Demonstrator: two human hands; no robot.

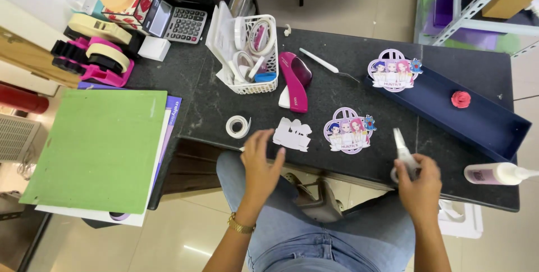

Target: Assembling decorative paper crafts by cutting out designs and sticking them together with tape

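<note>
1. Head view: your left hand [261,162] is hovering at the near edge of the black table [348,64], fingers spread and holding nothing, just beside the white paper cutout [292,135].
2. Your right hand [418,179] is gripping small scissors [402,147], blades pointing upward, near the round cartoon sticker [348,130].

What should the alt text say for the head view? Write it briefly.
A seated person's right hand holds scissors at a dark table; the left hand hovers beside a white cutout and a sticker.
</note>
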